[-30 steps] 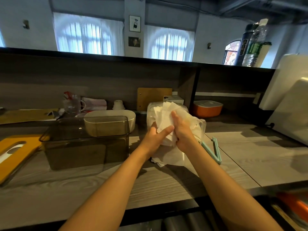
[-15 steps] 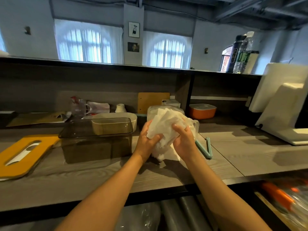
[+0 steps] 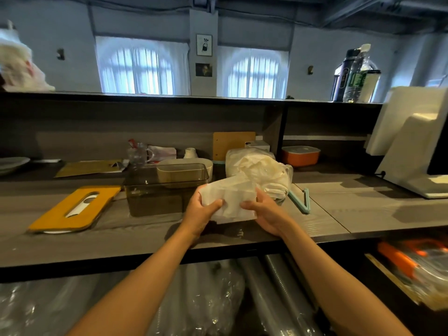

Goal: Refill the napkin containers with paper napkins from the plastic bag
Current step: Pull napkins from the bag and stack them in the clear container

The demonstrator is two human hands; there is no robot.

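A stack of white paper napkins (image 3: pixel 231 198) hangs just above the grey wooden counter (image 3: pixel 145 238), held flat between both hands. My left hand (image 3: pixel 202 214) grips its left end and my right hand (image 3: pixel 265 213) grips its right end, thumbs on top. Behind them the clear plastic bag (image 3: pixel 260 169) lies open with more napkins inside. To the left stands the dark see-through napkin container (image 3: pixel 157 197), lid off and empty as far as I can see. Its yellow lid (image 3: pixel 75 209) with a slot lies flat further left.
A teal bag clip (image 3: pixel 301 200) lies right of the bag. A cream tub (image 3: pixel 189 166), a glass mug (image 3: pixel 138 154), an orange lidded box (image 3: pixel 300 155) and a wooden board (image 3: pixel 232 144) stand at the back. A white machine (image 3: pixel 412 146) fills the right side.
The napkin stack has come out of the bag and toward me, turned from a bunched clump to a flat stack held at both ends. The camera has tilted and drawn back.
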